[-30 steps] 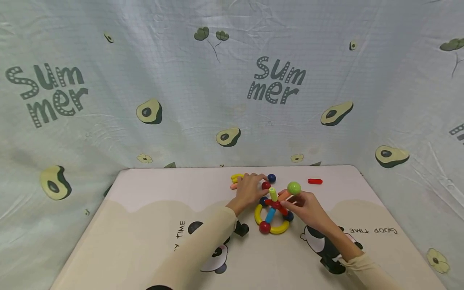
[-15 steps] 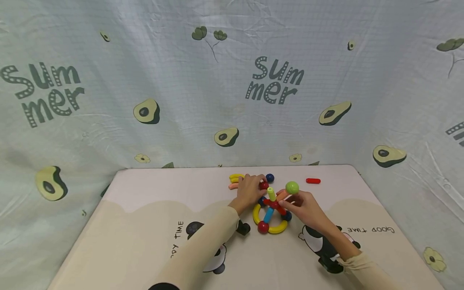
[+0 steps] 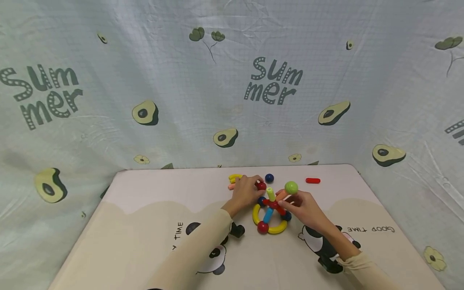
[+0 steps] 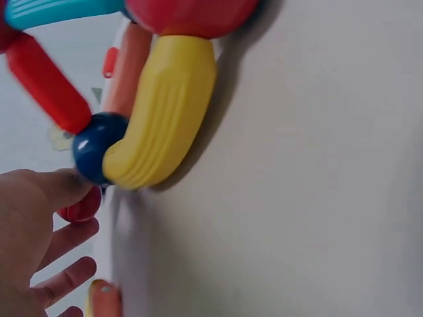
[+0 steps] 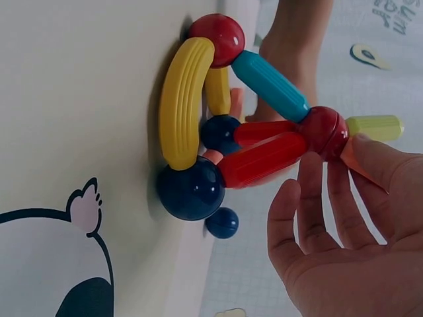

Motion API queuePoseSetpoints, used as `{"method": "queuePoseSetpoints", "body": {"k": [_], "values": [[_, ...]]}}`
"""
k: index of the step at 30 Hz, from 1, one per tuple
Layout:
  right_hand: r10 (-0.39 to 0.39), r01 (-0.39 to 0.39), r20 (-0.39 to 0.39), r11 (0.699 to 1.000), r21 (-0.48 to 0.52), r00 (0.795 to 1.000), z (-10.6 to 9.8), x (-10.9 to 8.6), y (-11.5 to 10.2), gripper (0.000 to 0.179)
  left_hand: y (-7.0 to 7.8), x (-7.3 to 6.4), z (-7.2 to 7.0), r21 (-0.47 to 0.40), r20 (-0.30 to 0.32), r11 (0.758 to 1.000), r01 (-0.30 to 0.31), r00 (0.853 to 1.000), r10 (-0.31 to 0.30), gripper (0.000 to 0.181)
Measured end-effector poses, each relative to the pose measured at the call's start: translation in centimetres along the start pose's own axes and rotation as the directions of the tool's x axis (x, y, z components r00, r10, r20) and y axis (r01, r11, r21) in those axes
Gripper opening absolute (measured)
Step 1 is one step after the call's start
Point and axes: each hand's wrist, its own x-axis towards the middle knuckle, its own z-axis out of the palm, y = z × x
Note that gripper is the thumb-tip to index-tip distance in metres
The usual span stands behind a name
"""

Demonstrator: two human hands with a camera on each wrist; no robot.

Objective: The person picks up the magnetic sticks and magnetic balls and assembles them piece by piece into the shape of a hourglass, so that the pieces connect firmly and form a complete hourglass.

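A ball-and-stick construction stands on the table: yellow curved sticks (image 5: 180, 102) and balls form its base ring. A blue stick (image 5: 271, 84) and red sticks (image 5: 264, 160) rise to a red hub ball (image 5: 324, 132). From the hub project a light-green stick (image 3: 271, 195) and an orange stick (image 3: 281, 196) tipped by a green ball (image 3: 291, 187). My right hand (image 3: 303, 204) pinches the orange stick close to the hub. Behind the ring, my left hand (image 3: 243, 194) pinches a loose red ball (image 4: 82, 207) between thumb and forefinger, its other fingers spread.
Yellow sticks (image 3: 235, 176) and an orange stick (image 3: 231, 187) lie beside the left hand, partly covered by it. A loose dark-blue ball (image 3: 269, 177) and a red stick (image 3: 313, 181) lie toward the table's back edge. A printed curtain hangs behind.
My left hand has shifted slightly left with the red ball, away from the loose blue ball. The right hand keeps its hold and the construction looks unchanged. The head view has drifted a little.
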Motion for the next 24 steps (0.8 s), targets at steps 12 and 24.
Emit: {"method": "queuePoseSetpoints", "body": {"k": [12,24], "values": [[-0.021,0.021,0.007,1.0,-0.005,1.0,0.0,-0.1,-0.2,0.03,-1.2,-2.0,-4.4,-0.42,-0.044,0.904,-0.077,0.997,0.065,0.035],[-0.053,0.053,-0.003,0.998,-0.014,0.999,0.1,0.0,0.4,0.027,-0.4,-3.8,-7.3,-0.641,0.016,0.763,-0.077,0.993,0.114,0.033]]}}
